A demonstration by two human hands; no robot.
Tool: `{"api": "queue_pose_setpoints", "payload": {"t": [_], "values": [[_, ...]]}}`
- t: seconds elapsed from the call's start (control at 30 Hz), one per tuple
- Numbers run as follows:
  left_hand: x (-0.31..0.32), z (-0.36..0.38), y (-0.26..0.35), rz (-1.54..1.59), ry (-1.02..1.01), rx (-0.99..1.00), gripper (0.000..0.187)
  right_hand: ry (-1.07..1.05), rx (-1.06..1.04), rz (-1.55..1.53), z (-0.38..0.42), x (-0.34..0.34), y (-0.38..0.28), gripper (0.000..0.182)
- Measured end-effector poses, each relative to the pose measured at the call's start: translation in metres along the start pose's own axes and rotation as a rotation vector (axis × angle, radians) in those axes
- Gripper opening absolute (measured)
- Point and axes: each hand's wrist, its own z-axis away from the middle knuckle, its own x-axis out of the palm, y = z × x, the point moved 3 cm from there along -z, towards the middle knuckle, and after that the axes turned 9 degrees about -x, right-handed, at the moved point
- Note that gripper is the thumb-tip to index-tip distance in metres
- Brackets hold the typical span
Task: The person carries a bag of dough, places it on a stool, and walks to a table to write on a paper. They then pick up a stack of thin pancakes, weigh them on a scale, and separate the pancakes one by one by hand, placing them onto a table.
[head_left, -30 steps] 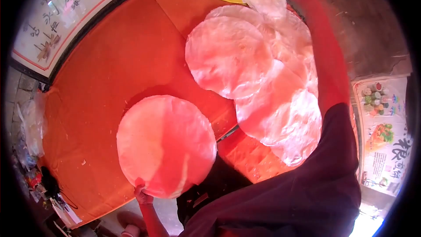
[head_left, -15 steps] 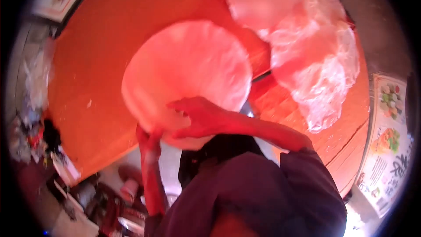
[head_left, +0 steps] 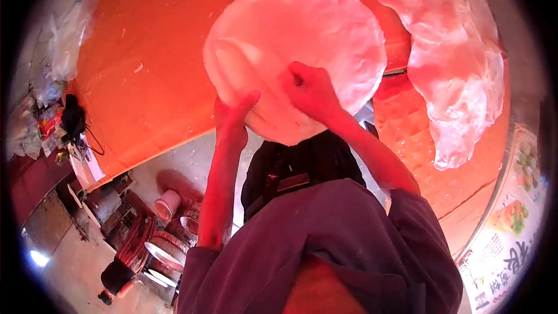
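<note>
A stack of pale, thin round flatbreads (head_left: 343, 29) lies at the front edge of the orange table, jutting a little past it. My left hand (head_left: 232, 119) grips the near left rim, thumb on top and fingers hidden beneath. Over the middle of the stack is my right hand (head_left: 314, 93), its fingers curled closed; whatever they pinch is hidden. Between the hands, a raised fold (head_left: 226, 61) runs through the top sheet on the left side.
A crumpled heap of thin translucent sheets (head_left: 453, 46) covers the right part of the orange table (head_left: 145, 81). Clear plastic bags (head_left: 64, 40) and a black object with a cord (head_left: 72, 119) sit at the left. A pink cup (head_left: 168, 203) and several pans stand below. A printed poster (head_left: 511, 215) hangs at right.
The stack and both hands appear higher and further right in view. My right hand has moved from the near left part toward the middle, its fingers now curled. A fold now shows in the top sheet.
</note>
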Motion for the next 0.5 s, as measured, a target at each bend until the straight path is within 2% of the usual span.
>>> {"api": "queue_pose_setpoints", "payload": {"t": [0.13,0.2,0.23,0.3,0.33,0.37,0.4,0.43,0.47,0.5], "values": [[-0.029,-0.017,-0.024,0.051,0.014,-0.073,0.061,-0.004,-0.306,0.286,-0.015,0.027,0.014,0.021],[-0.031,-0.017,-0.020,0.150,-0.138,-0.027,0.061,0.008,-0.462,0.468,-0.029,0.012,0.018,0.030],[-0.036,-0.018,-0.021,0.147,-0.147,-0.006,0.061,-0.011,-0.343,0.315,-0.033,-0.019,0.012,0.023],[-0.051,-0.022,-0.025,0.150,-0.146,0.034,0.061,0.050,0.024,-0.233,-0.031,-0.108,-0.034,0.016],[-0.061,-0.026,-0.024,0.112,-0.121,0.046,0.061,0.108,0.068,-0.374,-0.030,-0.146,-0.063,0.018],[-0.073,-0.031,-0.022,0.072,-0.092,0.059,0.062,0.067,-0.088,-0.336,-0.043,-0.180,-0.062,0.026],[-0.085,-0.035,-0.018,0.028,-0.061,0.073,0.062,0.120,-0.268,-0.487,-0.054,-0.205,-0.079,0.016],[-0.095,-0.037,-0.011,0.019,-0.111,0.048,0.061,0.184,-0.382,-0.247,-0.055,-0.229,-0.116,0.020],[-0.104,-0.040,-0.001,0.009,-0.164,0.024,0.061,0.146,-0.390,-0.407,-0.062,-0.249,-0.119,0.023],[-0.108,-0.042,0.007,-0.002,-0.219,0.000,0.060,0.217,-0.385,-0.562,-0.058,-0.265,-0.136,0.024]]}}
